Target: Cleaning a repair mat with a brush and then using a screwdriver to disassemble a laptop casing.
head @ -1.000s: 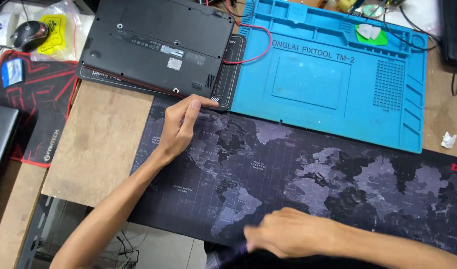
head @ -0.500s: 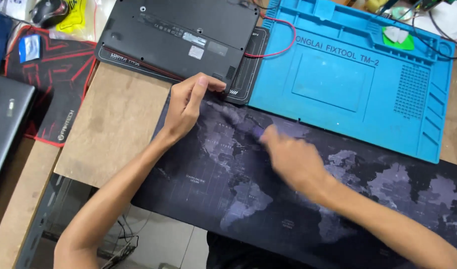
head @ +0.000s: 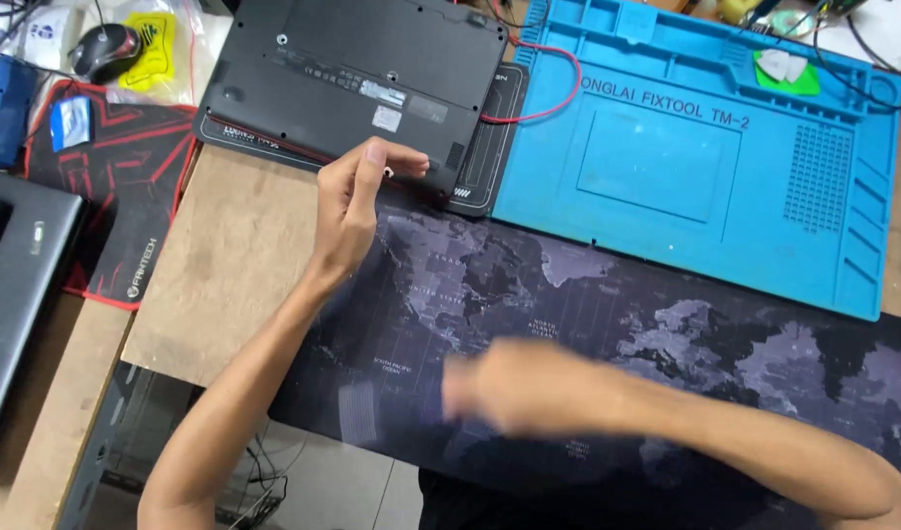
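Note:
A dark grey laptop point(head: 352, 69) lies bottom-up at the back of the desk, on a black pad point(head: 485, 147). My left hand point(head: 357, 201) is at the laptop's near edge, fingers apart and curled, thumb tip by the corner, nothing in it. My right hand point(head: 509, 388) is a blur low over the dark world-map desk mat point(head: 588, 294), well short of the laptop. I cannot tell whether its fingers hold anything.
A blue silicone repair mat point(head: 666, 167) lies right of the laptop, with white picks point(head: 784, 67) in a tray at its top and a red wire point(head: 558, 88) at its left edge. At left are a mouse point(head: 102, 49), a red-black mousepad point(head: 117, 196), another laptop point(head: 19, 285) and a wooden board point(head: 225, 265).
My right hand swept up over the map mat, then back down and left toward me. My left hand lifted from lying flat to curled at the laptop's edge.

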